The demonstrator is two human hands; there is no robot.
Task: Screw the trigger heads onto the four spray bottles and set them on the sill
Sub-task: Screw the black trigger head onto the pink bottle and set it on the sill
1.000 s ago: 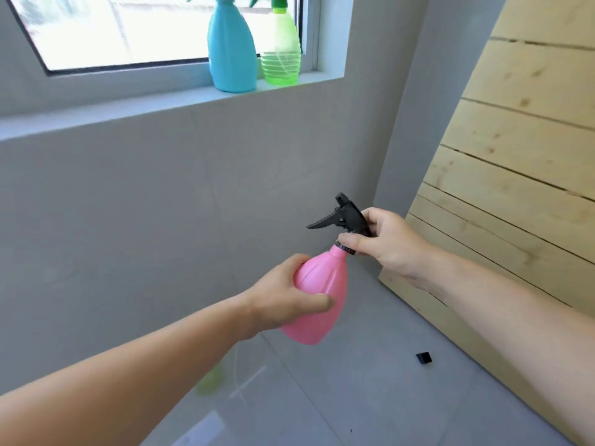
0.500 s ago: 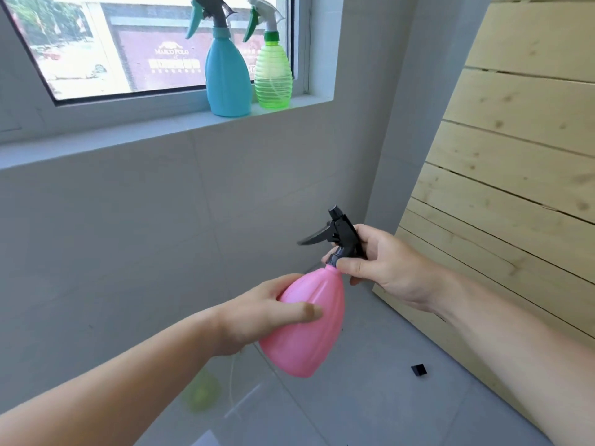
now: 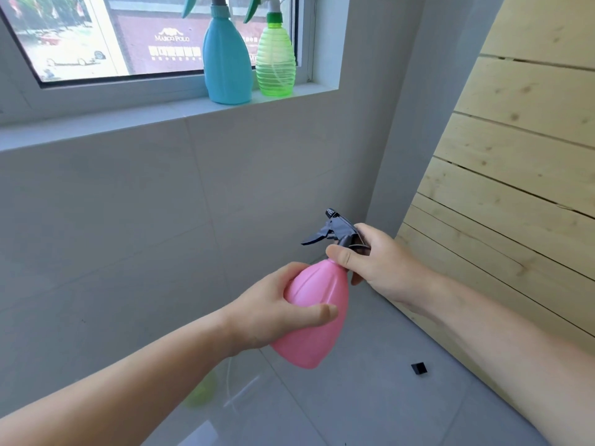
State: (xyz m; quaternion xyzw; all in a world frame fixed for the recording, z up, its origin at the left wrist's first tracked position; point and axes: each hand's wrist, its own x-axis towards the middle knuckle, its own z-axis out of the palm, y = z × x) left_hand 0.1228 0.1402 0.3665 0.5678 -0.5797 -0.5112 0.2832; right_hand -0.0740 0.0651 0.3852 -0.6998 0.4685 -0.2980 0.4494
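Observation:
My left hand (image 3: 273, 313) grips the body of a pink spray bottle (image 3: 314, 320), held tilted in mid-air. A black trigger head (image 3: 336, 230) sits on its neck, and my right hand (image 3: 373, 262) is closed around the collar of that head. On the window sill (image 3: 128, 119) stand a blue spray bottle (image 3: 227, 62) and, to its right, a clear green spray bottle (image 3: 275, 57), both upright with trigger heads on. Part of a green bottle (image 3: 201, 392) lies on the floor, mostly hidden behind my left forearm.
A wall of pale wooden planks (image 3: 515, 175) leans along the right side. A small black piece (image 3: 419, 368) lies on the grey tiled floor near the planks. The tiled wall below the sill stands close ahead.
The view has tilted up, showing more of the window and the sill bottles. The pink bottle sits lower in view and my right thumb has shifted around the trigger head's collar.

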